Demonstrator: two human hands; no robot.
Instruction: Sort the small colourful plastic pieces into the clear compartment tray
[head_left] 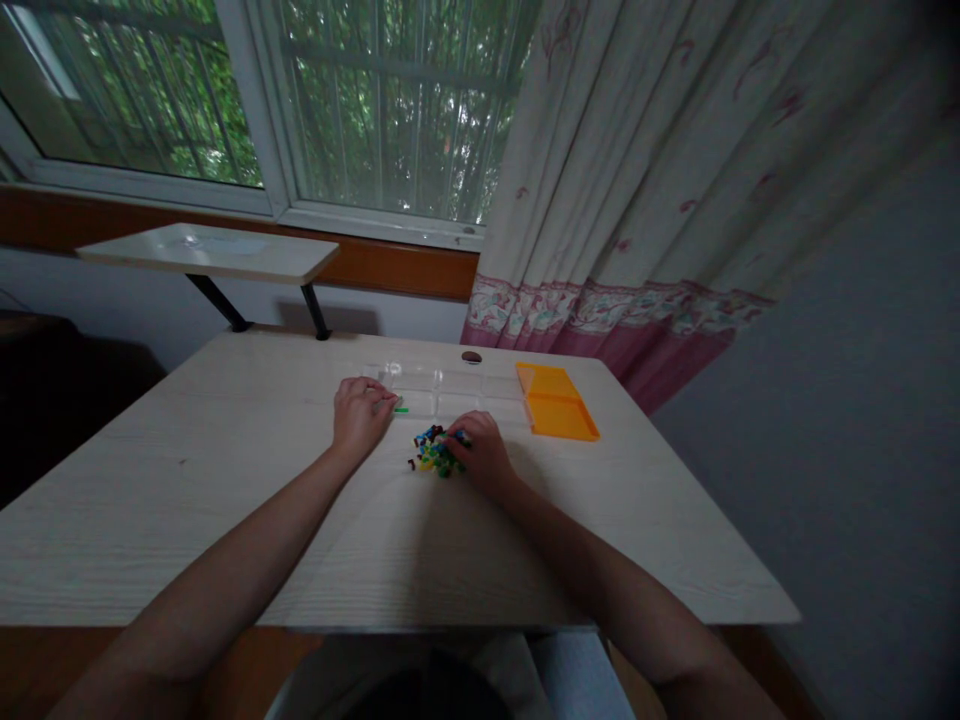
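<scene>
A clear plastic compartment box (459,406) lies on the table in front of me. My left hand (361,408) is at its left end, fingertips drawn together; what they pinch, if anything, is too small to make out. Beside those fingertips a small green piece (402,410) shows in the near left compartment. A loose pile of small coloured pieces (433,455), blue, green, yellow and brown, sits on the tabletop just on my side of the box. My right hand (484,452) reaches into the pile's right side with fingers closed, and anything held there is hidden.
An orange plastic tray-like part (561,402) adjoins the box's right end. Behind the box, a dark round spot (471,357) marks the wooden table (187,500). A raised shelf (217,250) stands at the back left, below the window. A curtain (600,200) hangs behind the right side.
</scene>
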